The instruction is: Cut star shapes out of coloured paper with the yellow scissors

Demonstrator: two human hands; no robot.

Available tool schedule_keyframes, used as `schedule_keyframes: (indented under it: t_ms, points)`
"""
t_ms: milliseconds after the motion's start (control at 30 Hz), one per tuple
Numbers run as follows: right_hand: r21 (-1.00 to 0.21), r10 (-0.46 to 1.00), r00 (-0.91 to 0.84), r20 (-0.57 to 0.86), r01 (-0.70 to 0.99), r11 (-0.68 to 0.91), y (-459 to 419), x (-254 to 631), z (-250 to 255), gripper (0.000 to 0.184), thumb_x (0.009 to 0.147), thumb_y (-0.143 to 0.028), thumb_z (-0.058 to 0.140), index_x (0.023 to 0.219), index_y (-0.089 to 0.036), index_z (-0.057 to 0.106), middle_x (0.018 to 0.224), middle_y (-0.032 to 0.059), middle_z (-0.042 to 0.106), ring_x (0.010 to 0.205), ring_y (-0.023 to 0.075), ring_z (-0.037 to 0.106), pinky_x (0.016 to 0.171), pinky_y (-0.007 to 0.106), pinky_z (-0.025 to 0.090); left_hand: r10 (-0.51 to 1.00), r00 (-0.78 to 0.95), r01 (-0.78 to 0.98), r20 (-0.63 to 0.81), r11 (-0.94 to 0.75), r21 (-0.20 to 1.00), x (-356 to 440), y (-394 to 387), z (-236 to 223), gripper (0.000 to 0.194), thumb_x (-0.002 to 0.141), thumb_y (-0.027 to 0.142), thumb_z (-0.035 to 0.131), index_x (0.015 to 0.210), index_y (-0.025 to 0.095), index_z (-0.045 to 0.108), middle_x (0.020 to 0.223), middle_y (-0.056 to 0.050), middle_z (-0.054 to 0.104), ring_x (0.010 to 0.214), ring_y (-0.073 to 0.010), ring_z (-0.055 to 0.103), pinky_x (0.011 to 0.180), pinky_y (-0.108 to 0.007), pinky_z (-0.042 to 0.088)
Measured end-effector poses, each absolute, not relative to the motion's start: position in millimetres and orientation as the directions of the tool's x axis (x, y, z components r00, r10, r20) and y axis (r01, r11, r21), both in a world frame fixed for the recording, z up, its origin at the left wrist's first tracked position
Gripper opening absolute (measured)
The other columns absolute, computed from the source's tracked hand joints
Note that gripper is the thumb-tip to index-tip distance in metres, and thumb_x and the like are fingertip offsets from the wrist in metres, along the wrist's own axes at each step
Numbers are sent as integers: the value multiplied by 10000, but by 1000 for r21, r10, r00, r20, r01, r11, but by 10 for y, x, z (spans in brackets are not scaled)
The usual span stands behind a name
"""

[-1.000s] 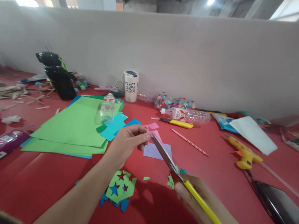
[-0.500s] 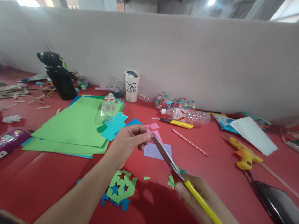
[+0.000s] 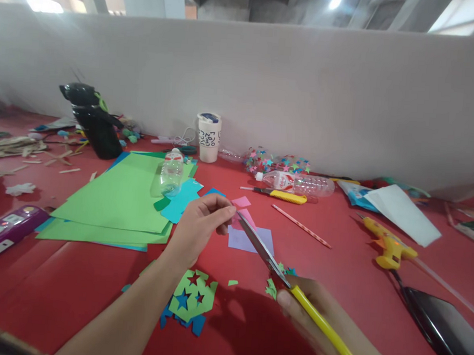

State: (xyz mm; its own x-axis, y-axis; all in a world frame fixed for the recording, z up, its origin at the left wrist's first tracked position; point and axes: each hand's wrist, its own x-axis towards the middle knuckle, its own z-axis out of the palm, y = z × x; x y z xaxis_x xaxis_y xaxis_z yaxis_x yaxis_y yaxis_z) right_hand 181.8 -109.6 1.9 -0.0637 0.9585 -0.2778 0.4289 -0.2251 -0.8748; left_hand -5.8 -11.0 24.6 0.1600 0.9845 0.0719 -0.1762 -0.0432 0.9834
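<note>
R hand [image 3: 300, 314] clamped on yellow-handled metal scissors [image 3: 272, 263] above red desk [image 3: 336, 271], tips by L hand [image 3: 205, 218]; L grip pinched tog., can't tell on what; best keep fingertips clear, snip small w/ steady wrist

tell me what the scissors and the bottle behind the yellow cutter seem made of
Scissors: blades likely metal, smooth, with a grey sheen; handle probably plastic, smooth, evenly yellow. Bottle: likely thin plastic, glossy, as it is see-through, ribbed and catches highlights.
</note>
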Motion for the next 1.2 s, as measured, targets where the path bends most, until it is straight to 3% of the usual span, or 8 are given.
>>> schedule_keyframes:
  t_ms: [167,433,633,867,1200]
  points:
    - [-881,941,-118,-317,404,-246,-1087,1856,-46,431,768,-635,489,653,-230,397,453,-98,313,340,65,251,319,206,210,986,136,-139,97,-78,987,-40,-124,257,129,739,255,628,658,163,585,544,52,530,467,-56,474,499,-194,392]
    - [-901,952,-189,-240,408,-146,-1080,1844,23,579,717,-822,324,639,-250,275,416,-108,315,316,66,258,340,214,171,986,143,-140,82,-62,988,-5,-157,254,111,717,230,622,633,166,589,541,47,529,458,-62,478,481,-203,400]
    - [-903,942,-214,-259,400,-157,-1097,1852,68,598,708,-830,329,641,-236,325,468,-124,250,338,56,263,382,199,212,982,147,-169,122,-96,981,15,-176,258,84,700,218,626,635,171,602,539,48,525,452,-60,475,465,-198,403]
    - [-901,905,-287,-315,391,-189,-1072,1927,-44,609,723,-823,317,716,-219,400,449,-120,290,333,62,280,346,189,225,978,165,-204,128,-93,975,34,-193,230,73,704,207,625,645,170,603,541,46,542,458,-55,483,463,-185,405]
    - [-880,944,-227,-241,462,-113,-1087,1926,109,602,701,-831,342,645,-232,355,523,-73,367,405,78,294,372,212,241,977,184,-196,110,-73,978,-4,-181,272,68,666,209,641,626,171,601,530,50,515,447,-55,445,430,-185,388]
